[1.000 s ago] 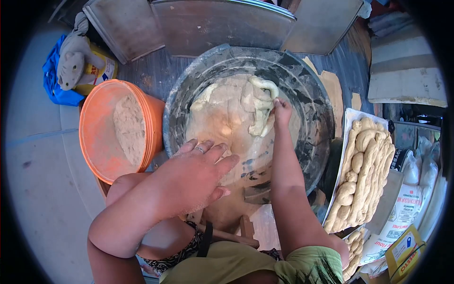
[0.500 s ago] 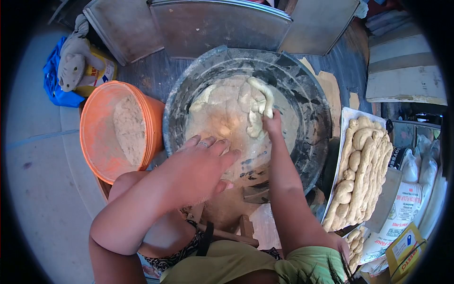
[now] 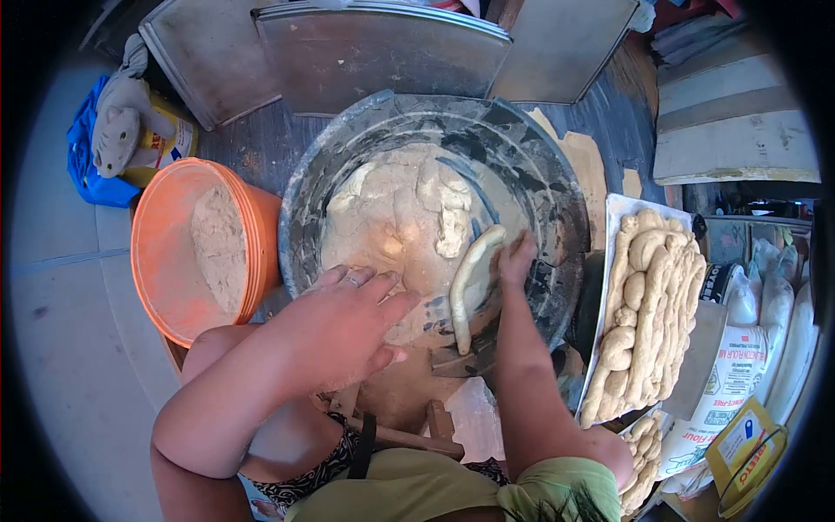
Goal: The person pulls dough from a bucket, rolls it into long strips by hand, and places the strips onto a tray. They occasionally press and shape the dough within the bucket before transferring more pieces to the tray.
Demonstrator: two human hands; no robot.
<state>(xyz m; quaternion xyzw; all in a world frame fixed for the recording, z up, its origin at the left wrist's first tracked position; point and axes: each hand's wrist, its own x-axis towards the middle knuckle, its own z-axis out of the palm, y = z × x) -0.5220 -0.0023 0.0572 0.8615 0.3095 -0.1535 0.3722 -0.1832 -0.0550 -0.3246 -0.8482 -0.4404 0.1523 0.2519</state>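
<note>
A large black tub [image 3: 570, 196] coated with flour holds a wide mass of pale dough [image 3: 391, 204]. A dough rope [image 3: 472, 283] lies in a curve on the right side of the tub, its lower end by the near rim. Just right of that rope is my right hand [image 3: 519, 258], its fingers apart and the rope no longer in them. Over the near left part of the tub hovers my left hand [image 3: 357, 317], fingers spread, a ring on one of them, holding nothing. A lumpy strip of dough [image 3: 453, 217] sits beside the larger mass.
An orange bucket [image 3: 165, 252] with flour inside stands left of the tub. To the right, a tray [image 3: 615, 213] carries several dough ropes [image 3: 657, 304], with flour sacks [image 3: 735, 374] beyond it. Metal sheets [image 3: 383, 56] lean behind the tub.
My right hand has let go of the dough rope, which moved from the upper middle of the tub toward the near right side. My left hand stays spread over the tub.
</note>
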